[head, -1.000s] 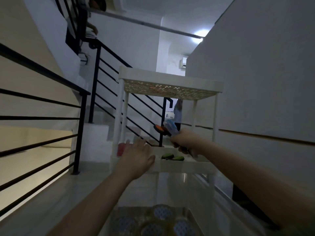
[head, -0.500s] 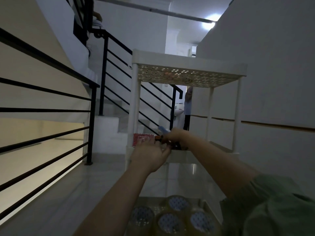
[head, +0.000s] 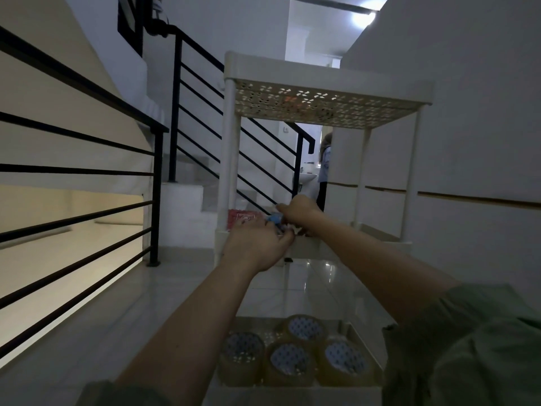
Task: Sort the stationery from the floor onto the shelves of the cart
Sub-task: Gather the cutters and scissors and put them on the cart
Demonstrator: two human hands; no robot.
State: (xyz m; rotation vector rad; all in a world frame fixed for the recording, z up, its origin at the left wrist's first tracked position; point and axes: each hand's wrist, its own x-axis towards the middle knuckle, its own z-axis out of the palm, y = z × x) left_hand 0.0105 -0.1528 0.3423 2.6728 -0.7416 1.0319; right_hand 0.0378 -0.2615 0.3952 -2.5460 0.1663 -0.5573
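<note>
A white plastic cart with perforated shelves stands ahead on the tiled floor. Both my hands reach into its lower shelf. My right hand is closed around small stationery with a blue end. My left hand is cupped just below and left of it, fingers touching the same items; what it grips is hidden. A red packet lies on that shelf at the left. Near me, a tray holds several rolls of clear tape.
Black stair railings run along the left, and steps rise behind the cart. A white wall closes the right side. A person stands in the far doorway by a sink. Glossy floor tiles lie between tray and cart.
My right hand has lowered the stationery from above the lower shelf down into it. My left hand has moved right to meet it. My view has come closer to the cart.
</note>
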